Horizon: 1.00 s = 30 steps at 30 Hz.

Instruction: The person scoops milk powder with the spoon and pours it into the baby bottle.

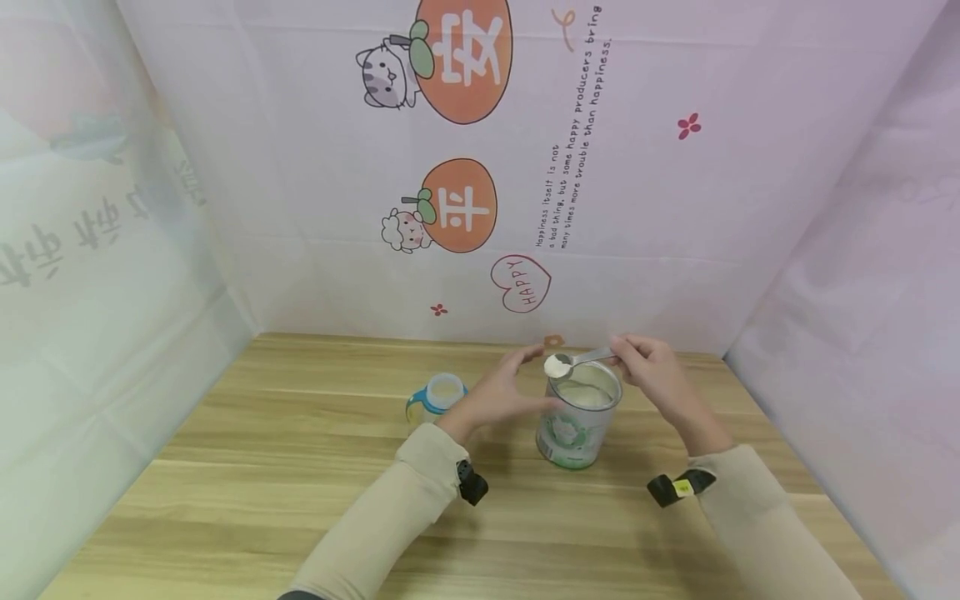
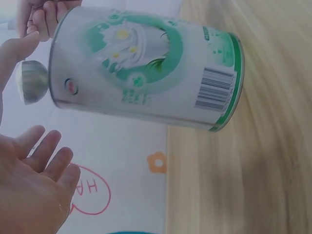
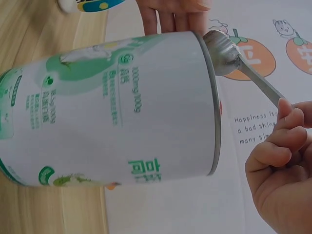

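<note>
My right hand point(image 1: 654, 373) pinches the end of a metal spoon's handle between thumb and fingers. The spoon point(image 3: 261, 79) has a deep round bowl and holds a heap of white powder point(image 1: 555, 367). Its bowl is over the left side of the rim of an open milk powder can point(image 1: 572, 435), white and green, standing upright with pale powder inside. My left hand point(image 1: 501, 395) is beside the can, thumb and fingers spread and extended around the spoon's bowl, holding nothing. In the left wrist view, the underside of the spoon bowl point(image 2: 34, 83) shows right at the can's rim.
A small cup with a blue collar and handle point(image 1: 442, 393) stands left of the can, partly behind my left hand. The wooden table point(image 1: 300, 467) meets a printed white cloth backdrop point(image 1: 637, 275) behind, with cloth on both sides.
</note>
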Each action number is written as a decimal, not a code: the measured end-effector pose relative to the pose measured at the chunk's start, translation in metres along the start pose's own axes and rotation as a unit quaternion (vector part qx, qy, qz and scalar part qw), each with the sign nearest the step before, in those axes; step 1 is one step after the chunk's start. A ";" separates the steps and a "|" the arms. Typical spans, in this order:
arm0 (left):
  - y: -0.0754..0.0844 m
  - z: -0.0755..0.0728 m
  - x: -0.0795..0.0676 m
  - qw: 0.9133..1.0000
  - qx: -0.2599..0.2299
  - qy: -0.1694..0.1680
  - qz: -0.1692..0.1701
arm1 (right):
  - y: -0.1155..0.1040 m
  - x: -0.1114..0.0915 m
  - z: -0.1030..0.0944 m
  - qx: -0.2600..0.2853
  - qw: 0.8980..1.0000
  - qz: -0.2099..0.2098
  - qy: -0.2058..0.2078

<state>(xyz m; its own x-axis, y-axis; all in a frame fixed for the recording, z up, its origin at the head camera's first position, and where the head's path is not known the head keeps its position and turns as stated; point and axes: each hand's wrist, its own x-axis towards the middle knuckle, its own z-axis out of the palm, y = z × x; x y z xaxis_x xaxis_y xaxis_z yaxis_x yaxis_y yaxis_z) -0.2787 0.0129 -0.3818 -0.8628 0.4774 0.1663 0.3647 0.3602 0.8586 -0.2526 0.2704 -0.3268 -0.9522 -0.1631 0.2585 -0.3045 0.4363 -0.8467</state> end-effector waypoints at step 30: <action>-0.014 -0.064 -0.035 0.993 0.071 0.061 0.067 | -0.026 0.023 0.049 0.028 0.997 -0.011 -0.074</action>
<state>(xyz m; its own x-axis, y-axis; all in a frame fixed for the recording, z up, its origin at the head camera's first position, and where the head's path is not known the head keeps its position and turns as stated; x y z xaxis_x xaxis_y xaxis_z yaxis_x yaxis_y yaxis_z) -0.2757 -0.0605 -0.3684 -0.8362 0.4315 0.3386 0.5170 0.4141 0.7491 -0.2649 0.2122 -0.3213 -0.9303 -0.3015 0.2090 -0.3185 0.3812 -0.8679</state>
